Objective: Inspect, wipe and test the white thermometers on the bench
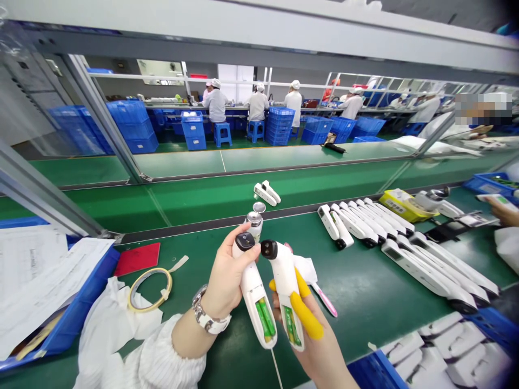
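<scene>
My left hand (pixel 227 273) is closed round the head of a white infrared thermometer (pixel 252 286), its black sensor end up and its open battery bay showing green batteries (pixel 265 317). Beside it, my right hand (pixel 312 335), with yellow finger cots, grips a second white thermometer (pixel 284 273), also with batteries in an uncovered bay. The two thermometers are tilted side by side, close together. Behind them stands a small bottle with a metal top (pixel 254 219). A pink-handled brush (pixel 324 297) and a white cloth (pixel 306 267) lie to the right, partly hidden by my right hand.
Rows of white thermometers (pixel 365 221) lie at right, by a yellow box (pixel 405 205). Two more sit on the green belt (pixel 194 200). Tape (pixel 132 294), a red card (pixel 138 258) and a blue bin with papers (pixel 91 286) are left. A co-worker's hand (pixel 503 210) is far right.
</scene>
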Demonstrator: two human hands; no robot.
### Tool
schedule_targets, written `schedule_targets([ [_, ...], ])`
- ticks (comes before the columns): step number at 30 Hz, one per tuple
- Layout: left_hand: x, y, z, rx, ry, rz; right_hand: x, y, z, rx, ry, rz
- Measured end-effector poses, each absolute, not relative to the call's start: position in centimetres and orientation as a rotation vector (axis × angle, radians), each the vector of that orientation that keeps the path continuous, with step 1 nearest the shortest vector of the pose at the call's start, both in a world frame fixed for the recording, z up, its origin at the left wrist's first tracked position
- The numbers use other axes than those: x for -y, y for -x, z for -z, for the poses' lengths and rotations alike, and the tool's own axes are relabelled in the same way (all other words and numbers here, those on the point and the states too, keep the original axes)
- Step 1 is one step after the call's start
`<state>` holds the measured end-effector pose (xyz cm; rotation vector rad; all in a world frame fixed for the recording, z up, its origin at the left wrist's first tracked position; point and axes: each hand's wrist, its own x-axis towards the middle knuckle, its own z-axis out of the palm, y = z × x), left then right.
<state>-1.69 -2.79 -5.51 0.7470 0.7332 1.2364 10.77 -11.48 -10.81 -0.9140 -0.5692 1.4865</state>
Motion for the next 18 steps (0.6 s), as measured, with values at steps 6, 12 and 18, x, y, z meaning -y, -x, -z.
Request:
schedule_targets([
  [6, 2.8, 1.7, 5.5, -0.716, -0.648, -1.114, 11.6, -10.7, 11.8, 0.646, 0.975, -1.37],
  [12, 2.7, 1.8, 5.6, -0.721, -0.653, -1.108, 11.6, -10.1, 11.4, 0.777, 0.967, -1.317],
  [18, 2.6, 1.7, 5.5, -0.707, -0.706, -1.116, 11.3, -9.9, 10.4, 0.812, 0.924, -1.338],
])
